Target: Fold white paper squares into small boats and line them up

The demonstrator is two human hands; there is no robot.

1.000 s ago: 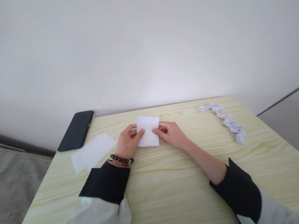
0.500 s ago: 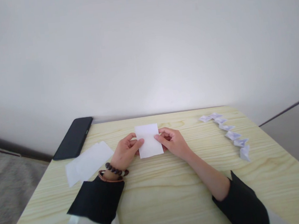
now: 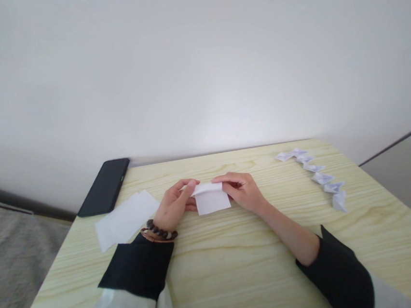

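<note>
A small white sheet of paper [image 3: 213,203] is held between my two hands, its far part folded over toward me. My left hand [image 3: 176,204] pinches the left end of the fold, thumb on top. At the right end, my right hand [image 3: 241,189] grips the folded edge with its index finger laid along the top. Some of the fingers of both hands are hidden behind the paper or curled under. Left of my left hand lie several loose white sheets [image 3: 128,217], overlapping on the wooden table [image 3: 217,278].
Several small folded paper boats [image 3: 322,178] stand in a curved row on the right side of the table. A black phone or tablet [image 3: 103,188] lies at the back left corner. A white wall [image 3: 197,67] rises behind the table's far edge.
The paper was flat and upright in my hands; now its far part is bent over toward me, making it look shorter. Both hands have moved to the fold's ends. The view has shifted slightly.
</note>
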